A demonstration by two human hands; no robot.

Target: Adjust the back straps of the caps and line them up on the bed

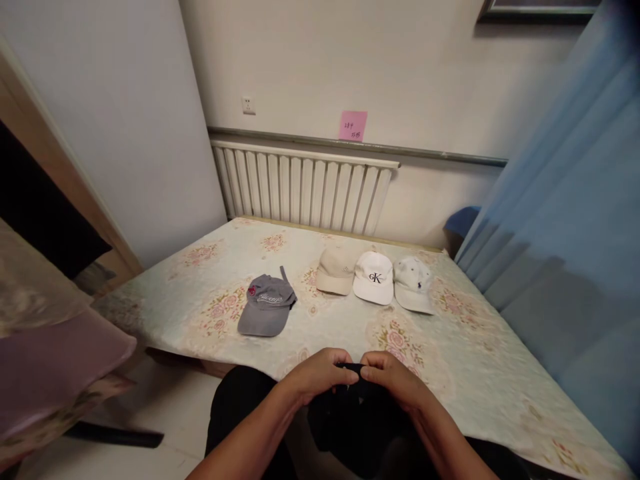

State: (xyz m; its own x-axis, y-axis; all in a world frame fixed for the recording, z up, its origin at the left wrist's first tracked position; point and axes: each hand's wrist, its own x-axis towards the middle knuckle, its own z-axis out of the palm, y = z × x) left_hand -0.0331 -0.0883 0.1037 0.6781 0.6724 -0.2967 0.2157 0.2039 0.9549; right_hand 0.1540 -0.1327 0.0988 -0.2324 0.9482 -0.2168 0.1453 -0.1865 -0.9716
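Note:
A black cap (pixel 357 417) hangs low at the front, close to my lap. My left hand (pixel 320 375) pinches its strap end between thumb and fingers, and my right hand (pixel 393 378) pinches the same band just beside it. Much of the cap blends into my dark clothing. Beyond my hands, on the floral cover, lies a grey cap (pixel 270 303) with white lettering and its strap sticking up. Farther right sit a beige cap (pixel 334 272), a white cap (pixel 374 277) with dark letters and a pale cap (pixel 414 283) with a small dark logo, side by side.
The floral-covered bed (pixel 200 293) spans the view, with a white radiator (pixel 305 187) behind it. A blue curtain (pixel 565 220) borders the right side. At the left stand a pink-covered seat (pixel 65 373) and a pale cabinet (pixel 115 120). A pink note (pixel 353 125) is on the wall.

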